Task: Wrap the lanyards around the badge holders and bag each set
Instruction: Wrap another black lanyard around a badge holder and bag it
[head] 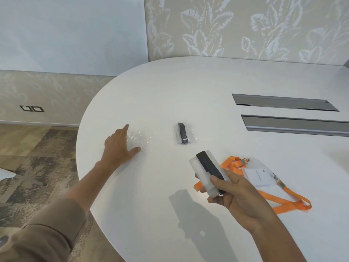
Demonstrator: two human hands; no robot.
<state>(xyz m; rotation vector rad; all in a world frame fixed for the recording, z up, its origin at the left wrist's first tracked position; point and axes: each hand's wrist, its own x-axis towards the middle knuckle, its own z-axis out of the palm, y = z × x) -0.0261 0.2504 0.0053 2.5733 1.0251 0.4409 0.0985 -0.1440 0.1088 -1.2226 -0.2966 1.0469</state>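
Observation:
My right hand [236, 195] grips a clear badge holder [203, 173] with a black lanyard [210, 168] wound around it, held above the white table [170, 91]. My left hand [120, 146] rests flat with fingers spread on an empty clear plastic bag [138, 138] near the table's left edge. Between the two hands, farther back, lies a sealed clear bag with a black wrapped set [183, 134] inside. An orange lanyard [287, 195] with metal clips lies loose at the right, attached to a clear badge holder [259, 176] with a white card.
Two grey recessed cable slots [285, 103] sit in the table at the back right. The table's curved edge runs along the left, with patterned carpet [37, 157] below. A leaf-patterned wall stands behind.

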